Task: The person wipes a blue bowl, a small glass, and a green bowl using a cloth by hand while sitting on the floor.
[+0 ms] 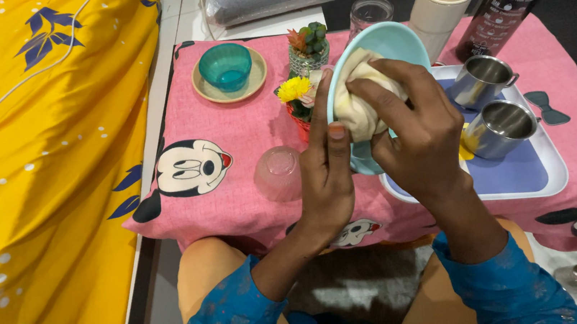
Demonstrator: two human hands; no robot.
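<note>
Gripping the light blue bowl point(390, 40) by its rim, the left hand point(326, 172) is tilting it above the desk point(226, 125) while the right hand point(419, 132) is pressing a cream cloth point(358, 107) inside. Flower pots point(303, 99) are crowding just beyond the bowl, steel mugs point(498, 127) on a tray point(543, 176) beside it.

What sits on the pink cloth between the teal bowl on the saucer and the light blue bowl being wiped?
In the head view, a small potted succulent and a yellow flower stand between the teal bowl and the light blue bowl.
</note>
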